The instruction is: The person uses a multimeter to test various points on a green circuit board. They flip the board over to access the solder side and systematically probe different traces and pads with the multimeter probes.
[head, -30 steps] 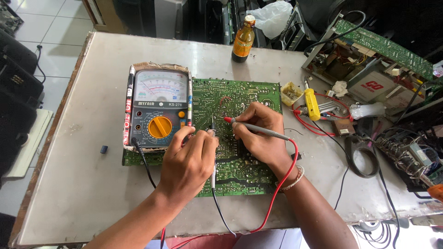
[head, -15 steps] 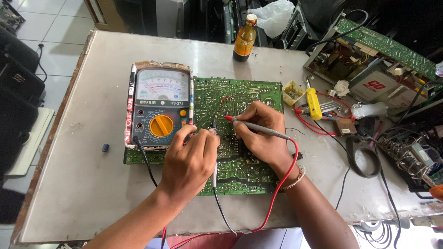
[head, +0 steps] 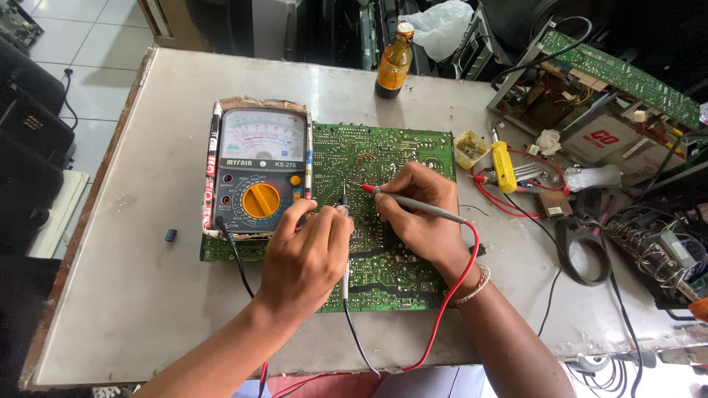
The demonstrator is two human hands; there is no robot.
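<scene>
At frame centre, the right hand (head: 417, 214) pinches a grey red-tipped test probe (head: 413, 204) and the left hand (head: 306, 258) grips a thin black-leaded probe (head: 344, 214), both tips pressed on the flat green circuit board (head: 383, 158); an analog multimeter with an orange dial (head: 258, 173) lies just left

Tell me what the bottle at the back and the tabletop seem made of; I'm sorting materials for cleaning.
The bottle looks like amber glass: glossy, see-through brown, with a paper-like label and a pale cap. The tabletop looks like dull grey sheet metal or laminate, going by its matte sheen and scuffs; which one I cannot tell. Its left edge shows a worn, rust-brown rim.
</scene>
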